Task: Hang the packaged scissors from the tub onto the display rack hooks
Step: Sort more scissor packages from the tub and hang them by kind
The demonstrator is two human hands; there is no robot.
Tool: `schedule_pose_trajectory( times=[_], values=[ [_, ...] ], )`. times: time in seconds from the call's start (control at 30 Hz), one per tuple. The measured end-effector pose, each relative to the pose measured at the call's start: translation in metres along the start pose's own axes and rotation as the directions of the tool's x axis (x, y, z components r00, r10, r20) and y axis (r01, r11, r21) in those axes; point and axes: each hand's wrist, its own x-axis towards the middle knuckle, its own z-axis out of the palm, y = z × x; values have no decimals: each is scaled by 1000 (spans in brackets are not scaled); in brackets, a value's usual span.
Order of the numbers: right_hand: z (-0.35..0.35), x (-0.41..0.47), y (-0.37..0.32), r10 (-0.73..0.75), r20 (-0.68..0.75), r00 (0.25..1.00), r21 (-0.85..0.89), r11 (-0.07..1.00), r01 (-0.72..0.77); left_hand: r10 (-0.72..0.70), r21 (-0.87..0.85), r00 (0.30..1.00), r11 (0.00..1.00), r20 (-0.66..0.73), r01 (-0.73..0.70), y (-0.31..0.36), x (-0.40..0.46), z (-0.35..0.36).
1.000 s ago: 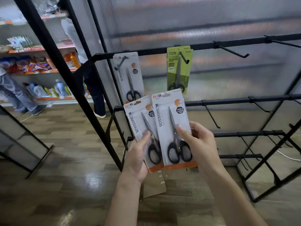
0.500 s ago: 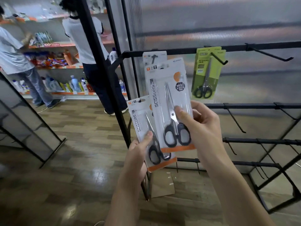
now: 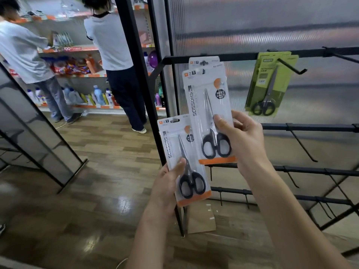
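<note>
My right hand (image 3: 241, 140) grips a white-and-orange pack of black-handled scissors (image 3: 208, 105) and holds it up against the top-left hook of the black display rack (image 3: 242, 56). The hook tip shows through the pack's hang hole. Another white pack (image 3: 204, 62) hangs on that hook behind it, mostly covered. My left hand (image 3: 167, 183) holds a second, smaller white scissors pack (image 3: 180, 152) lower down, thumb on its front. Green scissors packs (image 3: 271, 84) hang on the neighbouring hook. The tub is out of view.
The rack has several bare hooks (image 3: 301, 144) on its lower bars. A cardboard piece (image 3: 202, 218) lies on the wooden floor by the rack's foot. Two people (image 3: 114, 45) stand at shelves to the far left. A dark tilted panel (image 3: 38, 136) leans at left.
My right hand has raised its scissors pack from beside the left pack up to the top-left hook. The view has swung left. My left hand has kept its pack low.
</note>
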Motion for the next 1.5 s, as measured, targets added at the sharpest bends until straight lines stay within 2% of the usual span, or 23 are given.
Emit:
schedule_pose_trajectory(
  times=[0.2,0.43,0.8,1.0,1.1,1.17,1.27,1.33,1.5],
  values=[
    [1,3,11,30,7,1000,4,1000,-30,-5,6,999,1000,-46,5,6,2,0],
    [7,35,17,18,-73,997,-119,993,-26,-22,-46,999,999,-29,21,3,3,0],
    [32,95,19,199,-185,962,-97,971,-219,-2,-72,1000,997,-2,2,10,-1,-1],
    [28,86,45,264,-116,958,-57,961,-272,27,-63,1000,998,14,-27,9,-3,1],
    [17,62,62,275,-113,955,-106,952,-286,44,-26,999,999,8,-44,4,-2,-1],
    [11,40,68,307,-102,946,-73,946,-315,52,-9,998,999,20,-52,0,-2,0],
    [7,3,68,279,27,960,15,960,-280,58,10,997,998,56,-58,-4,-2,6],
    [6,-15,69,223,106,969,-1,975,-224,51,24,994,998,94,-54,-5,-3,10],
    [-2,-33,58,78,87,993,-27,997,-76,53,102,991,993,120,-65,-5,-8,17]
  ],
)
